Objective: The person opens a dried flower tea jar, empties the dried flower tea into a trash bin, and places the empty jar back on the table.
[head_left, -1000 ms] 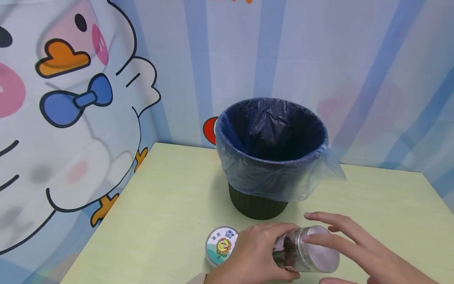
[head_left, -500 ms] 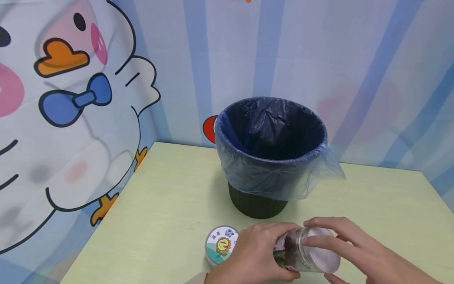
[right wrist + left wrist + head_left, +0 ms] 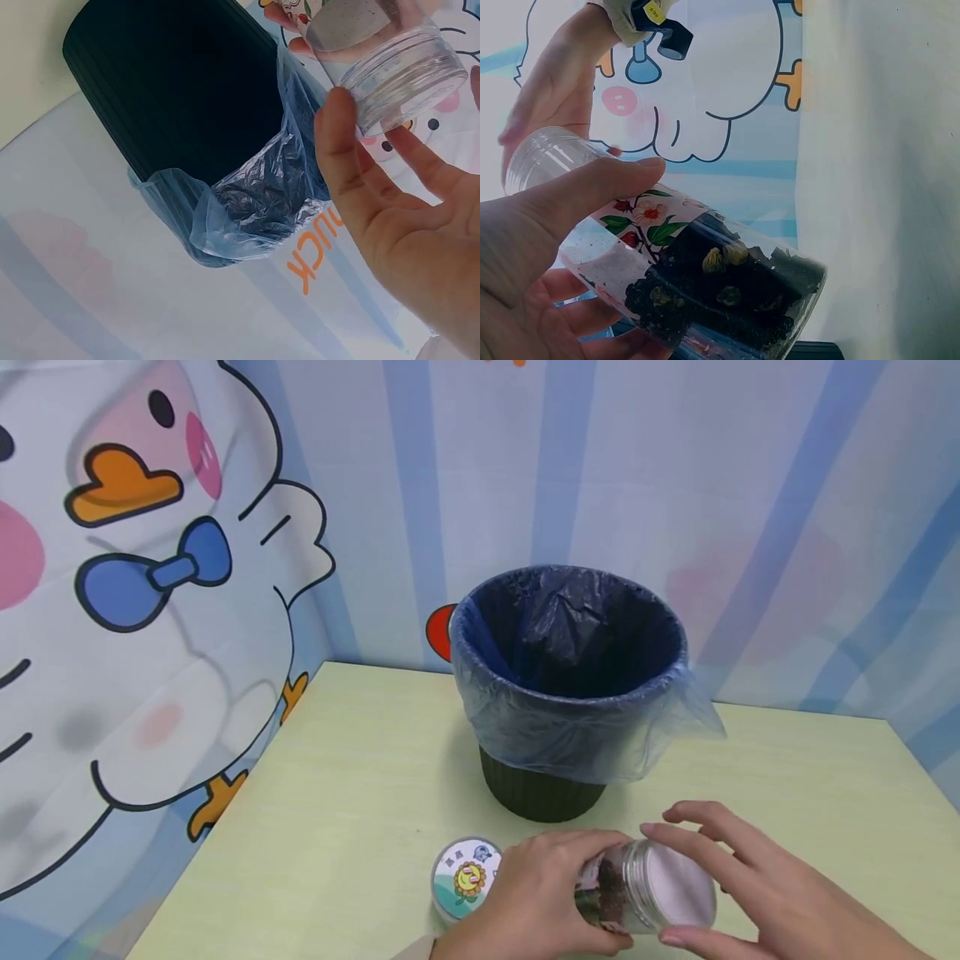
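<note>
A pale yellow counter (image 3: 360,760) meets a blue-striped backdrop (image 3: 487,468); left, 1 white cartoon duck (image 3: 195,635) wears a blue bow tie (image 3: 171,572).

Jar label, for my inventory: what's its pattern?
Red and pale flowers with green leaves; the label shows best in the left wrist view.

- Left hand (image 3: 536,893): fingers and thumb curled in a grip, back of the hand uppermost; pale sleeve (image 3: 415,950) at the wrist.
- Left thumb (image 3: 611,186): extended opposite the fingers.
- Right hand (image 3: 787,897): entering from the right, fingers slightly bent, spread from the lower thumb.
- Right wrist (image 3: 589,37): bordered by a light cuff (image 3: 621,19).
</note>
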`<action>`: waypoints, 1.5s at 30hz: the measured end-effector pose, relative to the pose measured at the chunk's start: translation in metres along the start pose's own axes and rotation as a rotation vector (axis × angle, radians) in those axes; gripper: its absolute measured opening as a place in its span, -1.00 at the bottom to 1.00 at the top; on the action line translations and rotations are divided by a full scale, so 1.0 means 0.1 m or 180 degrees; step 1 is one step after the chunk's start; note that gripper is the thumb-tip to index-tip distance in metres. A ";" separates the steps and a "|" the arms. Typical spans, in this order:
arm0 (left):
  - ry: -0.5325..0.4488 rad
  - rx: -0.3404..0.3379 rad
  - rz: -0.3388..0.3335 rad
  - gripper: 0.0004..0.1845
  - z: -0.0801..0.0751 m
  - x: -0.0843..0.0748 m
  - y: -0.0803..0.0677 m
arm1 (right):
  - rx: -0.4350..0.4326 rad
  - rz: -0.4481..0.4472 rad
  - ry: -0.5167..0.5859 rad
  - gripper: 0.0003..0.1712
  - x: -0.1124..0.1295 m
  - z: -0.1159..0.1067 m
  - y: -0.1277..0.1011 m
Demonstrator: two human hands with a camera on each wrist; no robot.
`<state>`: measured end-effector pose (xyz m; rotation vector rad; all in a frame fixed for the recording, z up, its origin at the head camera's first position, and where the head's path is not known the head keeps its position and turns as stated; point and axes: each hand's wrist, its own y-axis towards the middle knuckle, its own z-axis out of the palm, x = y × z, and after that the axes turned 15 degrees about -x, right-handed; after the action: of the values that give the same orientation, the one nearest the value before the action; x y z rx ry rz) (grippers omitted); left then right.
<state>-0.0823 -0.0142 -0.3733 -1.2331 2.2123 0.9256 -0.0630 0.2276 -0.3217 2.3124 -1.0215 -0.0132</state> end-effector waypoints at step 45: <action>-0.0066 0.0132 -0.0148 -0.23 0.00 -0.03 0.04 | 0.0090 -0.0006 0.0241 -0.18 0.06 -0.08 0.02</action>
<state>-0.0842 -0.0109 -0.3693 -1.2452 2.1665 0.8663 -0.0584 0.2264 -0.3131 2.3210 -0.9874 0.0881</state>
